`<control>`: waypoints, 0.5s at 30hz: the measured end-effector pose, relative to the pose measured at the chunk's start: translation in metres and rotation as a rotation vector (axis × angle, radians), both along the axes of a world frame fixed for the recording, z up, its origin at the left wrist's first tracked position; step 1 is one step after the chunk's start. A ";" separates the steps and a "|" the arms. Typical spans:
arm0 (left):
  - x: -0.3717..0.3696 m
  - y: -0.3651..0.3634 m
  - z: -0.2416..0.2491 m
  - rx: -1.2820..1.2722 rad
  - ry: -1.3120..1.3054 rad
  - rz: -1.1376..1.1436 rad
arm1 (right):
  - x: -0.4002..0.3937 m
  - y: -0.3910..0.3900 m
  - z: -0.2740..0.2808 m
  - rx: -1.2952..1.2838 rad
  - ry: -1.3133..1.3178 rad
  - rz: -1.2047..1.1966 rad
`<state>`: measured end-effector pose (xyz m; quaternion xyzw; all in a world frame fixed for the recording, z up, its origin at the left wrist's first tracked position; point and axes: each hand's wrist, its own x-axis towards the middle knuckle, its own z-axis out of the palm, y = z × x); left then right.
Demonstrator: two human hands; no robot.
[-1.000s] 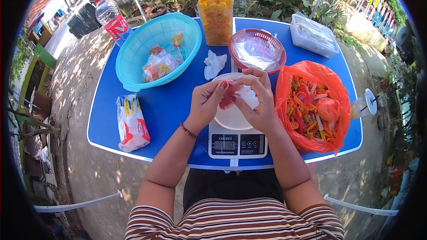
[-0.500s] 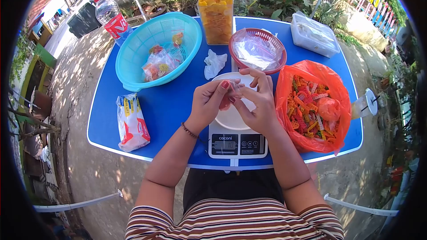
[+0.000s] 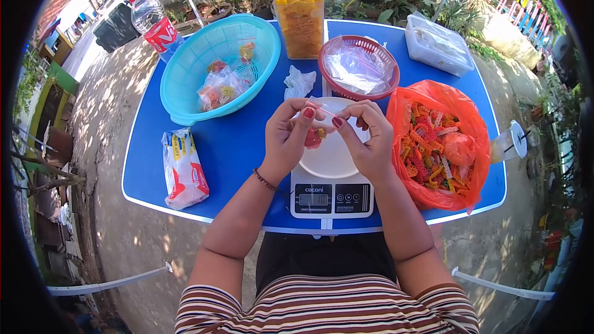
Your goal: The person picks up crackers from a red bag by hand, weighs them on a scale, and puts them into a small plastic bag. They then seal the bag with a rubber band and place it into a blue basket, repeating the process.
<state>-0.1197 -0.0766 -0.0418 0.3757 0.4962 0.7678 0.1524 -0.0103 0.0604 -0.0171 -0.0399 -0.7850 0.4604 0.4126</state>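
Above the white round plate [image 3: 328,164] on the digital scale [image 3: 332,201], my left hand [image 3: 289,133] pinches a small clear plastic bag [image 3: 315,137] with red and yellow pieces in it. My right hand [image 3: 365,136] pinches the other end of the bag's top edge, which is stretched between the fingertips. To the right of my right hand, an open orange plastic bag [image 3: 433,94] holds many colourful pieces [image 3: 430,151]. Beyond the hands, a red basket [image 3: 394,83] holds empty clear bags [image 3: 359,69].
A turquoise basket [image 3: 179,89] with filled small bags stands at the left. Around the blue table [image 3: 247,148] are a tissue pack [image 3: 185,170], crumpled tissue [image 3: 299,81], a bottle [image 3: 158,28], a tall orange-filled container [image 3: 299,21], a clear box [image 3: 438,46] and a cup [image 3: 508,142].
My hands have moved slightly apart, and the bag's top edge now stretches between them. The red and yellow pieces inside the bag show more clearly.
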 end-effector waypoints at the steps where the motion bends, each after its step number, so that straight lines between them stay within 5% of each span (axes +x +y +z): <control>1: 0.001 -0.001 0.001 -0.013 -0.009 0.021 | 0.000 0.000 0.000 -0.007 0.003 0.003; 15: 0.004 -0.005 0.003 -0.080 0.094 0.156 | 0.002 -0.002 0.001 0.097 0.051 0.018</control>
